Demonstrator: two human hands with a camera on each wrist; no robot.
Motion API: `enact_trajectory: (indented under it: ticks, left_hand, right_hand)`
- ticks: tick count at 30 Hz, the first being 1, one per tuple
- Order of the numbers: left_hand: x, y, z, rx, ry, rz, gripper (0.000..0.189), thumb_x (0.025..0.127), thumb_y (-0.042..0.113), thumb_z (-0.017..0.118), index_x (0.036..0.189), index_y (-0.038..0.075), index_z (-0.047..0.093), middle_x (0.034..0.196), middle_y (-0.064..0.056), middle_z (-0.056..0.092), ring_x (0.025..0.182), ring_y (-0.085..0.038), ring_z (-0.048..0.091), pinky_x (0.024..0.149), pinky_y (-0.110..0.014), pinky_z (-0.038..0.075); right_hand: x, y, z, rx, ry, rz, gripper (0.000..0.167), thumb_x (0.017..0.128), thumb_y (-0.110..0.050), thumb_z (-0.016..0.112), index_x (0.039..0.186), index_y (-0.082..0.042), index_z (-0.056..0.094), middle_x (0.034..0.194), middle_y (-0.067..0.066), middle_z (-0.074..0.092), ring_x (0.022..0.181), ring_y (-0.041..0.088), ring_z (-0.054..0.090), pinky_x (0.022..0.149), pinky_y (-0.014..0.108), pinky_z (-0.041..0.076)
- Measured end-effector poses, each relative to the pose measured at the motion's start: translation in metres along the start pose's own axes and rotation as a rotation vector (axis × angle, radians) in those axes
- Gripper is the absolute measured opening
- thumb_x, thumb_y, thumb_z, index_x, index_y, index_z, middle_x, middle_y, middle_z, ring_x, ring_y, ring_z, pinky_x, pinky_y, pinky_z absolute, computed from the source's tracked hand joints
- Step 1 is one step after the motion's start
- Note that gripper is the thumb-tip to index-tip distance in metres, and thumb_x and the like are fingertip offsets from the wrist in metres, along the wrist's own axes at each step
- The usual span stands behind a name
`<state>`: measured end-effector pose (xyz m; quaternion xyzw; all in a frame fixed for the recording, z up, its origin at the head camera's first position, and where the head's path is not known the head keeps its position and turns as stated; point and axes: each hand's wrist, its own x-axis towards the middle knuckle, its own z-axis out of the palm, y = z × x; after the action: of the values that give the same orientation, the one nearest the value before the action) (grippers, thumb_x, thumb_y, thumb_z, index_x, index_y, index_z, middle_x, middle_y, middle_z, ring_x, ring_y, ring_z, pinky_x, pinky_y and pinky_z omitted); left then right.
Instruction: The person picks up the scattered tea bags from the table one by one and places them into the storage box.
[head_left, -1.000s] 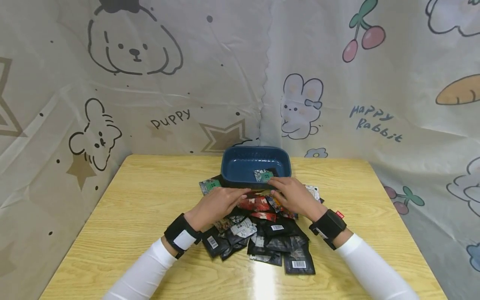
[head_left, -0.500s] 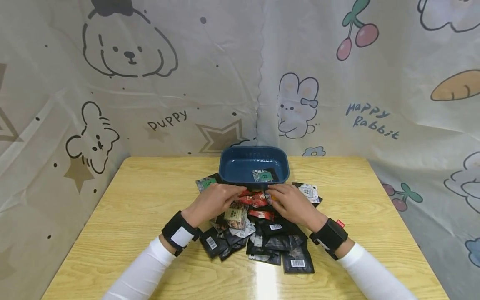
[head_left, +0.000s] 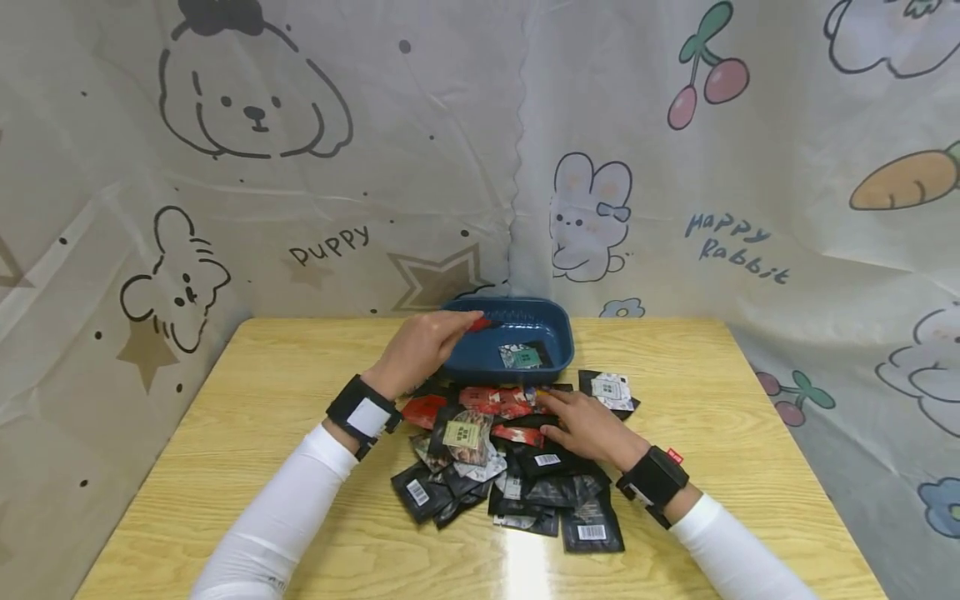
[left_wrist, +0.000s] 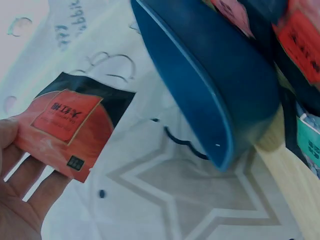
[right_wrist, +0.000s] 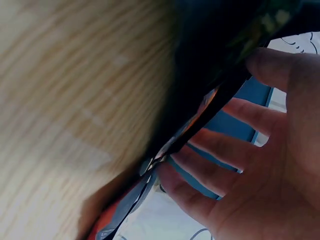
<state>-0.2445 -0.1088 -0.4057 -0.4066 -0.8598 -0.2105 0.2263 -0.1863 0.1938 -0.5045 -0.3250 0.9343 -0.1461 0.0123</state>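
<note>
My left hand hangs over the left part of the blue dish. Its thumb and fingers pinch a red and black sachet by one edge; in the head view only a red bit shows past the fingertips. Inside the dish lies a green-labelled sachet. My right hand rests on the sachet pile in front of the dish, fingers extended and touching an orange-and-blue sachet and dark ones. In the right wrist view, the fingertips touch sachet edges.
The pile spreads towards me: red sachets, a beige-labelled one and several black ones with barcodes. A white-labelled sachet lies to the right. A printed cloth hangs behind the wooden table.
My left hand has lifted from the pile and moved forward over the dish, carrying a red sachet. The right hand has stayed at the pile, slightly nearer me. Another red sachet shows at left.
</note>
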Motion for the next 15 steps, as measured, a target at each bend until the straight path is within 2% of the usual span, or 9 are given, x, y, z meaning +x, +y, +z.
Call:
enact_trajectory:
  ticks: [5, 10, 15]
  left_hand:
    - [0.007, -0.021, 0.023, 0.045, -0.036, -0.078, 0.032, 0.099, 0.012, 0.058, 0.130, 0.010, 0.065, 0.118, -0.007, 0.069, 0.104, -0.023, 0.067, 0.085, -0.037, 0.055]
    - [0.008, -0.032, 0.046, 0.073, -0.163, -0.144, 0.034, 0.101, 0.020, 0.054, 0.133, 0.011, 0.062, 0.132, -0.006, 0.061, 0.118, -0.023, 0.059, 0.098, -0.039, 0.048]
    - [0.009, -0.034, 0.059, 0.064, -0.279, -0.153, 0.041, 0.103, 0.027, 0.051, 0.139, 0.010, 0.055, 0.144, -0.008, 0.051, 0.131, -0.025, 0.048, 0.109, -0.042, 0.037]
  right_hand:
    - [-0.004, 0.003, 0.001, 0.010, 0.026, -0.018, 0.046, 0.095, -0.034, 0.063, 0.136, -0.013, 0.056, 0.122, 0.005, 0.065, 0.099, 0.021, 0.065, 0.080, 0.038, 0.053]
    - [-0.006, 0.005, 0.003, -0.016, 0.046, -0.024, 0.041, 0.096, -0.034, 0.063, 0.131, -0.015, 0.061, 0.115, 0.002, 0.067, 0.095, 0.019, 0.066, 0.078, 0.037, 0.054]
    - [-0.008, 0.008, 0.000, -0.068, 0.106, -0.047, 0.033, 0.095, -0.025, 0.065, 0.126, -0.014, 0.065, 0.105, 0.002, 0.069, 0.081, 0.016, 0.065, 0.069, 0.035, 0.053]
